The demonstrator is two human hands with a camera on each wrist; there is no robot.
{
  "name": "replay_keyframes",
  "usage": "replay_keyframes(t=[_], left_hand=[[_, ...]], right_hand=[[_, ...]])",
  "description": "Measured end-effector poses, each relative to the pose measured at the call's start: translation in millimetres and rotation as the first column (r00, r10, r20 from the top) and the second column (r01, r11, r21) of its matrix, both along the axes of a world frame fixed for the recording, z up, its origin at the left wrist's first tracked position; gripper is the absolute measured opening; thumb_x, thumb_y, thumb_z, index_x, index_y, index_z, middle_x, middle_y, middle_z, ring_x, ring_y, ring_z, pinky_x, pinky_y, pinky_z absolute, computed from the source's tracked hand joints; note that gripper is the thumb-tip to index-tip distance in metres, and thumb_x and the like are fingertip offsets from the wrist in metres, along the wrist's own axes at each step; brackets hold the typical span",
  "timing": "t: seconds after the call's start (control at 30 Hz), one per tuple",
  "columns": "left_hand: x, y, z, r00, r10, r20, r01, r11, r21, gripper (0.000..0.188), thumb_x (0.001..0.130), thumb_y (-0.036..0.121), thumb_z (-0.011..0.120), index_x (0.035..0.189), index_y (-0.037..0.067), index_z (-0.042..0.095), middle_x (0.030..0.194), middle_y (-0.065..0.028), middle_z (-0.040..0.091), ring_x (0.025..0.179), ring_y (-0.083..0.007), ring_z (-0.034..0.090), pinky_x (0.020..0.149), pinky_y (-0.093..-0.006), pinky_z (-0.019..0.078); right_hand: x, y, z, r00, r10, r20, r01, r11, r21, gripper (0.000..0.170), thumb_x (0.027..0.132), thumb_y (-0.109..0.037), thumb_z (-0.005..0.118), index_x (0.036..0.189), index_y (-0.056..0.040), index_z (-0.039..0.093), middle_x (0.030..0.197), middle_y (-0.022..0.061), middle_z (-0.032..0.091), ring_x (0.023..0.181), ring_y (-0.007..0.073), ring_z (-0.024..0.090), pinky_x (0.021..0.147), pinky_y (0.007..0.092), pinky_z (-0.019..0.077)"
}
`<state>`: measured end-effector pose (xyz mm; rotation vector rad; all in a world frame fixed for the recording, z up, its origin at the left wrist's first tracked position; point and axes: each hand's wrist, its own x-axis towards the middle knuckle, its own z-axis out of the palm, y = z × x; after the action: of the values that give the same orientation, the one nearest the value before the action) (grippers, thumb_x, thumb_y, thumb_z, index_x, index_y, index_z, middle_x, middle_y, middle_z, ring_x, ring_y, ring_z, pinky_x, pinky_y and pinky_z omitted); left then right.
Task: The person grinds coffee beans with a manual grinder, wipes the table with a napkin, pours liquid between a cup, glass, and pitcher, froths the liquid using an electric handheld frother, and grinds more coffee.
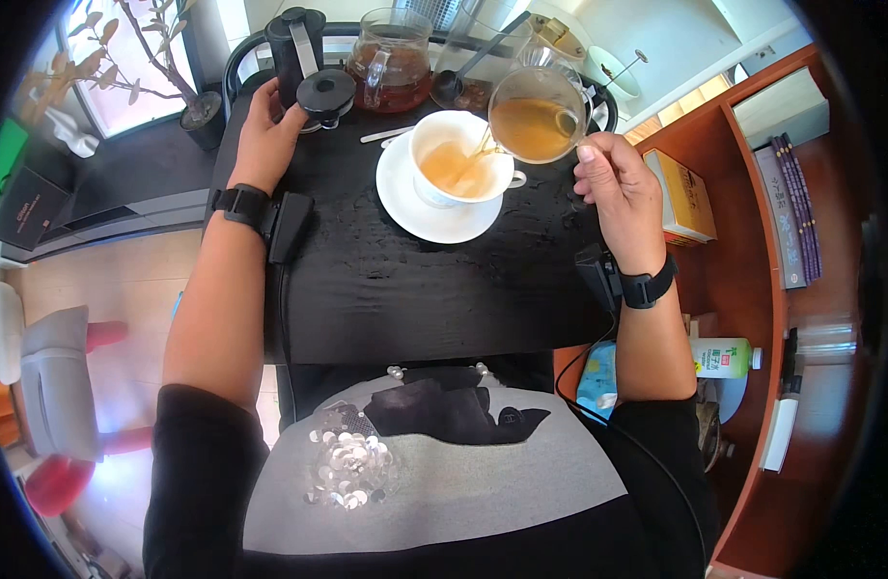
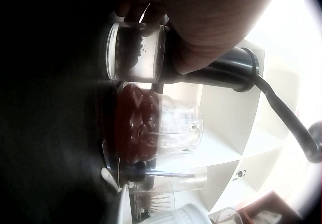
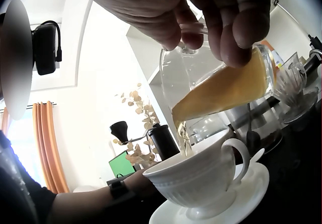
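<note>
My right hand (image 1: 620, 188) pinches the handle of a small glass pitcher (image 1: 541, 108), tipped over a white teacup (image 3: 193, 176). From its lip a thin stream of amber liquid (image 3: 183, 139) falls into the cup, where a pool of the same colour (image 1: 456, 172) shows. The cup stands on a white saucer (image 1: 442, 224). At the back left, my left hand (image 1: 267, 140) grips a black hand-crank coffee grinder (image 2: 229, 70), thumb along its side. Dark grounds (image 2: 132, 48) show in its clear base, which sits at table level.
Behind the cup stand a glass teapot (image 1: 391, 68) of reddish tea and a tall glass with a dark ladle (image 1: 449, 89). A spoon (image 1: 386, 134) lies by the saucer. A wooden bookshelf (image 1: 753, 193) flanks the black table (image 1: 415, 299) on the right.
</note>
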<state>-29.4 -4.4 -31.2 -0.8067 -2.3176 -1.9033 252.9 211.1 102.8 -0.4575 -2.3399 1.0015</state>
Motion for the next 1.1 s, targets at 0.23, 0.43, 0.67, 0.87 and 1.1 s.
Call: replay_keyframes(t=[0.23,0.43,0.67,0.87,1.1], left_hand=[[0,0,1,1.000,-0.007,0.024,0.007,1.000,-0.001,0.058,0.079,0.026,0.063,0.125,-0.001,0.040,0.116,-0.0164,0.053,0.108,-0.0219,0.051,0.090,-0.0305,0.0395],[-9,2,-9,1.000,-0.011,0.015,0.011,1.000,0.013,0.058,0.079,0.025,0.063,0.125,-0.001,0.040,0.117,-0.0168,0.053,0.110,-0.0226,0.050,0.091,-0.0305,0.0386],[-5,1,-5,1.000,0.004,0.006,-0.004,1.000,-0.003,0.057,0.079,0.025,0.063,0.124,-0.001,0.041,0.114,-0.0156,0.054,0.105,-0.0209,0.052,0.089,-0.0296,0.0395],[1,1,1,1.000,-0.008,0.009,0.008,1.000,0.028,0.056,0.078,0.025,0.063,0.123,-0.001,0.042,0.113,-0.0152,0.055,0.105,-0.0201,0.052,0.089,-0.0294,0.0397],[0,1,-1,0.999,-0.026,0.021,0.025,0.998,0.049,0.056,0.079,0.024,0.063,0.124,0.000,0.041,0.115,-0.0157,0.054,0.108,-0.0209,0.051,0.090,-0.0294,0.0394]], right_hand=[[-1,0,0,1.000,0.004,-0.008,-0.004,0.998,0.069,0.020,0.087,-0.021,0.056,0.091,-0.0011,0.058,0.068,0.0002,0.054,0.058,0.0065,0.049,0.054,0.0209,0.0423],[-2,5,-4,0.999,0.021,-0.034,-0.015,0.988,0.155,0.019,0.087,-0.019,0.058,0.089,-0.0001,0.058,0.064,0.0029,0.052,0.056,0.0093,0.047,0.054,0.0230,0.0405],[-3,7,-7,0.997,0.033,-0.070,-0.014,0.968,0.249,0.019,0.085,-0.017,0.059,0.089,0.0012,0.058,0.069,0.0083,0.055,0.060,0.0154,0.050,0.057,0.0257,0.0422],[-2,5,-6,0.999,-0.001,-0.040,0.012,0.960,0.279,0.018,0.085,-0.017,0.059,0.089,0.0013,0.058,0.073,0.0092,0.057,0.063,0.0168,0.053,0.060,0.0266,0.0435],[-2,3,-5,0.998,0.049,-0.047,-0.032,0.946,0.323,0.018,0.085,-0.016,0.059,0.088,0.0012,0.058,0.076,0.0098,0.058,0.065,0.0179,0.054,0.062,0.0268,0.0441]])
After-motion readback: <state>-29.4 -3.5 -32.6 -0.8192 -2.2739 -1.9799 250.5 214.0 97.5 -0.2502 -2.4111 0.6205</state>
